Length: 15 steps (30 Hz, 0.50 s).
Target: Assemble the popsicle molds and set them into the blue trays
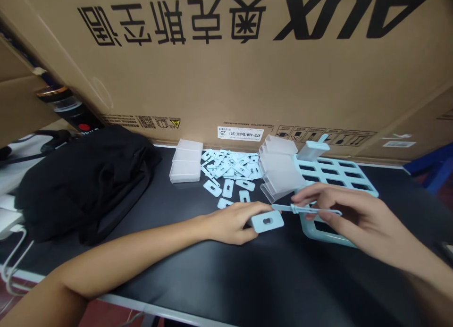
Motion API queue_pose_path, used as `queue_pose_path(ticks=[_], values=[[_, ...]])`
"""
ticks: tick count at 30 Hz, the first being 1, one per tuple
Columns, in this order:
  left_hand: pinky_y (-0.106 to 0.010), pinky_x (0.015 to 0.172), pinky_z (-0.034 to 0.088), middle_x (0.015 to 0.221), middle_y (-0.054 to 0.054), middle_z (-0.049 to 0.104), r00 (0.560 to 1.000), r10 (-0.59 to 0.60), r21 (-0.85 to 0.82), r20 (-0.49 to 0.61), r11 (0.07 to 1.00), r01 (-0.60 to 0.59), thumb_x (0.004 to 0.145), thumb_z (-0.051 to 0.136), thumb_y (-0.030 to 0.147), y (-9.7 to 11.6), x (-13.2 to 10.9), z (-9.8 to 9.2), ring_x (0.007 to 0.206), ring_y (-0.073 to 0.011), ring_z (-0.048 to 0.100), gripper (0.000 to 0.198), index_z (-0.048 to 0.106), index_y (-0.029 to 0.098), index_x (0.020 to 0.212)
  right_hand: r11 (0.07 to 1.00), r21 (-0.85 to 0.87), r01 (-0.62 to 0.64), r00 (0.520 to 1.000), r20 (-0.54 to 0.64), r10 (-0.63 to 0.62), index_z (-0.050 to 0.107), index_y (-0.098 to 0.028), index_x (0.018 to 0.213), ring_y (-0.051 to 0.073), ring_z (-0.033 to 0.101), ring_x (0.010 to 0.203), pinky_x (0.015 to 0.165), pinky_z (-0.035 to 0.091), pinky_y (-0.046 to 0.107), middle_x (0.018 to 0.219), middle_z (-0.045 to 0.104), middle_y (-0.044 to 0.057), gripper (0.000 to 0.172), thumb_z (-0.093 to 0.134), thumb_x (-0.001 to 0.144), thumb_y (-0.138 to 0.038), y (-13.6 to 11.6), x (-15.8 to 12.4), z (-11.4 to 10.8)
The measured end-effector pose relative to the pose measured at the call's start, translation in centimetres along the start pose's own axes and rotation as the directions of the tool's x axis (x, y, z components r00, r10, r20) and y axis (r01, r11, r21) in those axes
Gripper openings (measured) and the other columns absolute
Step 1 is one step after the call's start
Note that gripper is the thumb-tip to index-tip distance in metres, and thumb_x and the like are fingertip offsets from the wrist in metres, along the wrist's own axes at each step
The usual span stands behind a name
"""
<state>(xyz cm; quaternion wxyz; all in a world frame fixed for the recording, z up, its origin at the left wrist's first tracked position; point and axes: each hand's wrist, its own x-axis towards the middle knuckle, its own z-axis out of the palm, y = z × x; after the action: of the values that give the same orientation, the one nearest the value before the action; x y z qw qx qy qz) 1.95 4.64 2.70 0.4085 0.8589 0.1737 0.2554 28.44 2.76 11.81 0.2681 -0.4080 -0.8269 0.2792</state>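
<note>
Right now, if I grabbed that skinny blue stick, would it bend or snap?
Probably bendy: the stick is very thin and long. Likely feather-light, since the right hand pinches it with fingertips alone. It looks like smooth plastic, so it may slip; the left hand grips a thicker slotted plate, which seems sturdier.

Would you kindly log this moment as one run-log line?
left hand: holds slotted plate | right hand: pinches thin strip | blue rack: behind

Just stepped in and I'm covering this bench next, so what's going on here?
A person works at a black table. Their left hand holds a pale blue slotted plate down on it; their right hand pinches a thin blue strip, tip near the plate. Behind lie a heap of like plates, clear boxes and a blue grid rack.
</note>
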Motion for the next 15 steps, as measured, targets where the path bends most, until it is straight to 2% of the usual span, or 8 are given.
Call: queue_pose_path(ticks=[4,8,10,12,15], values=[[-0.033,0.102,0.048,0.135,-0.010,0.060,1.000,0.005,0.033,-0.004,0.999,-0.004,0.093,0.053,0.019,-0.4,0.7,-0.2,0.120,-0.0200,0.061,0.043,0.047,0.018,0.136,0.965,0.249,-0.087,0.991,-0.077,0.109,0.051,-0.021,0.066,0.017,0.064,0.064,0.053,0.054,0.028,0.082,0.068,0.007,0.033,0.054,0.095,-0.037,0.9,-1.5,0.6],[-0.032,0.102,0.047,0.131,-0.009,0.063,0.999,-0.030,0.054,-0.035,0.998,0.032,0.096,0.051,0.023,-0.8,1.7,-0.4,0.119,-0.0195,0.061,0.039,0.048,0.019,0.135,0.915,0.371,-0.159,0.977,-0.072,0.199,0.057,-0.021,0.076,0.014,0.060,0.054,0.050,0.053,0.026,0.070,0.063,0.003,0.024,0.061,0.091,-0.038,1.2,-1.2,0.9],[-0.032,0.101,0.048,0.128,-0.009,0.064,0.997,-0.043,0.068,-0.059,0.997,0.047,0.096,0.051,0.027,-0.7,1.9,-0.3,0.117,-0.0201,0.062,0.038,0.049,0.020,0.134,0.879,0.426,-0.214,0.969,-0.018,0.244,0.058,-0.020,0.080,0.016,0.064,0.060,0.055,0.055,0.027,0.072,0.063,0.003,0.022,0.061,0.092,-0.039,1.1,-1.1,1.1],[-0.032,0.099,0.049,0.124,-0.010,0.065,0.997,-0.029,0.087,-0.072,0.996,0.036,0.095,0.053,0.031,-0.6,1.8,-0.2,0.114,-0.0212,0.063,0.038,0.050,0.018,0.131,0.845,0.484,-0.228,0.968,0.018,0.251,0.057,-0.020,0.084,0.021,0.069,0.074,0.060,0.057,0.028,0.083,0.067,0.007,0.021,0.060,0.093,-0.039,1.2,-1.1,1.4],[-0.032,0.090,0.052,0.112,-0.011,0.067,0.996,0.006,0.121,-0.088,0.993,0.005,0.093,0.056,0.036,-0.3,1.4,0.1,0.101,-0.0214,0.065,0.039,0.052,0.016,0.126,0.789,0.575,-0.215,0.967,0.014,0.254,0.052,-0.020,0.085,0.025,0.072,0.086,0.060,0.057,0.029,0.100,0.070,0.012,0.021,0.059,0.094,-0.039,1.4,-1.3,1.4]])
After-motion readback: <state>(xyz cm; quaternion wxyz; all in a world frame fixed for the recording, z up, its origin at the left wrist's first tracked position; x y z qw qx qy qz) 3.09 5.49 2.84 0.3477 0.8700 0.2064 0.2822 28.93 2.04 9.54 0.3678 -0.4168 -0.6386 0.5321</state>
